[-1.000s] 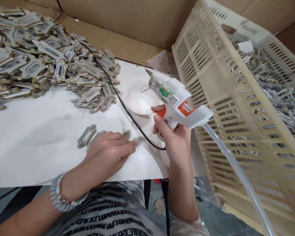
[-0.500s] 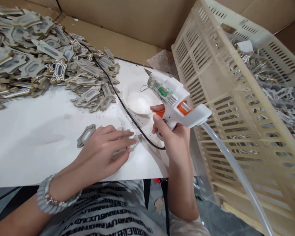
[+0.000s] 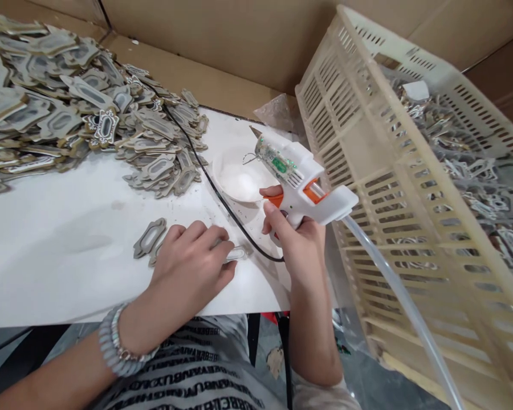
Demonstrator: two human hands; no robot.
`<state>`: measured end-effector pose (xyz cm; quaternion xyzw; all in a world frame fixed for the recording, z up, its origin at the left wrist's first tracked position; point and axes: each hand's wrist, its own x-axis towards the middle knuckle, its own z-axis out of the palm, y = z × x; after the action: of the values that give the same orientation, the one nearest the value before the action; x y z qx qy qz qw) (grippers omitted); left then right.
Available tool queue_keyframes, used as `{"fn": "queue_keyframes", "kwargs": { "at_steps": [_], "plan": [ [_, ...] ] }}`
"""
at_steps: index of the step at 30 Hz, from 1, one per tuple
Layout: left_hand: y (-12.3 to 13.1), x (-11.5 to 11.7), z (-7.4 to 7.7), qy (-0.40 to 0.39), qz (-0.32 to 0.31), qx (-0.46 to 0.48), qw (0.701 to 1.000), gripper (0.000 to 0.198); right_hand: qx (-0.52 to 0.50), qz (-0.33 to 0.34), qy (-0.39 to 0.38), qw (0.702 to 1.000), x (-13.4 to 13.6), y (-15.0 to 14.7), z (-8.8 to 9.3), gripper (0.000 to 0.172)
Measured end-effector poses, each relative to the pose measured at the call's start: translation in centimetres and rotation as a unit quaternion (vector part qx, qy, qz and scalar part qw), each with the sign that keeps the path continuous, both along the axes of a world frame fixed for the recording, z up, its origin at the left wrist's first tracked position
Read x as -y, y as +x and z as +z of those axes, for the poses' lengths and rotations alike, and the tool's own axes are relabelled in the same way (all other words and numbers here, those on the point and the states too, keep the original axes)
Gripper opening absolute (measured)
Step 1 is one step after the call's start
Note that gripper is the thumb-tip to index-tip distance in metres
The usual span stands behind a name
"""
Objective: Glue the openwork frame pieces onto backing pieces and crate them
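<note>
The left hand (image 3: 192, 259) has pulled its fingers in since 0.5 s ago and now pinches 1 flat frame piece (image 3: 238, 253) on the white table (image 3: 60, 250), near the front edge. The right hand (image 3: 297, 239) still grips the glue gun (image 3: 301, 185) tightly, nozzle over the small white bowl (image 3: 239, 176), beside the plastic crate (image 3: 410, 188).

Slatted crate (image 3: 367, 171) — white bowl (image 3: 239, 176) beside it.

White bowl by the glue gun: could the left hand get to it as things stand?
Probably yes. The white bowl sits just beyond the left hand on open tabletop; only the thin black cord crosses between them.
</note>
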<state>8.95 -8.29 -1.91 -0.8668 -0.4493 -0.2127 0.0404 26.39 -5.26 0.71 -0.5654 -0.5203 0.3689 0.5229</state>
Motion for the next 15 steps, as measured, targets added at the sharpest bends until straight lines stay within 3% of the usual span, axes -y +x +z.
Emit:
{"fn": "queue_keyframes", "kwargs": {
  "at_steps": [9,15],
  "plan": [
    [-1.8,-2.1,3.6,0.051,-0.008,0.119,0.992,0.008,-0.020,0.016,-0.004,1.000,0.0,-0.2,0.3,0.019],
    [-0.6,-4.5,3.9,-0.011,-0.039,0.207,0.977,0.012,-0.096,0.029,-0.019,0.995,-0.1,-0.7,0.3,0.025]
  ]
}}
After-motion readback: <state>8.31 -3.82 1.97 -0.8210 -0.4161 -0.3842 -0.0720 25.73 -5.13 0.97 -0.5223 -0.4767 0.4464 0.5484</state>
